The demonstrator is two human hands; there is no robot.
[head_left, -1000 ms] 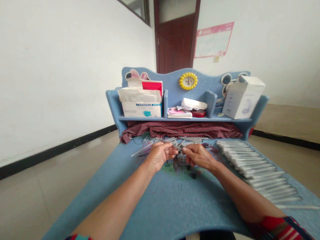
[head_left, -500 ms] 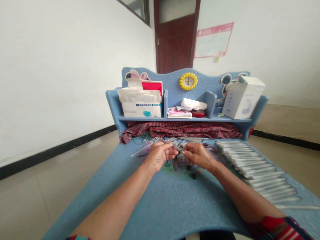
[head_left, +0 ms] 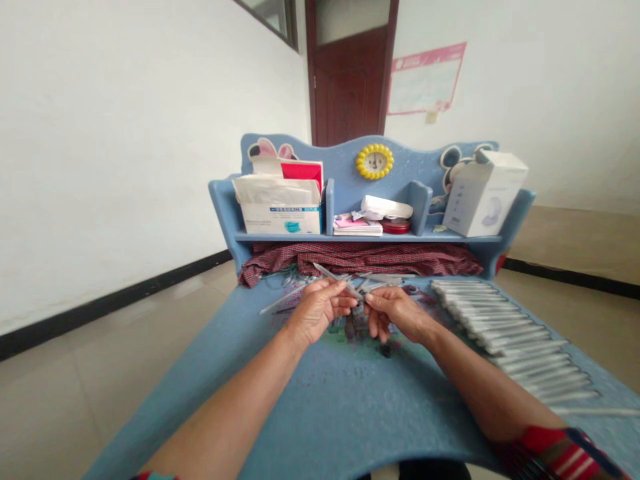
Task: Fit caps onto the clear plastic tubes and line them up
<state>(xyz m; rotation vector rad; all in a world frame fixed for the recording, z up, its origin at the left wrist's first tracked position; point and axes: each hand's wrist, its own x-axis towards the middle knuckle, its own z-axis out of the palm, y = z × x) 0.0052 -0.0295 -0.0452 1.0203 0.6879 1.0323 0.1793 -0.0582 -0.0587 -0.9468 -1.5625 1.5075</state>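
My left hand is closed around a thin clear pen-like tube, which slants up and left past the thumb. My right hand pinches at the tube's lower right end, where a small dark piece shows; its lower fingers hang curled. Behind both hands lie several loose clear tubes on the blue desk. Small black pieces rest on the desk just below my right hand. To the right, many similar tubes lie side by side in a long row.
A blue shelf at the back holds a mask box, papers, a red tin and a white box. Red checked cloth lies beneath it. A yellow flower-shaped clock is on the backboard.
The tube in my left hand now points more steeply up and left. My right hand's lower fingers have dropped a little, with its fingertips still at the tube's end.
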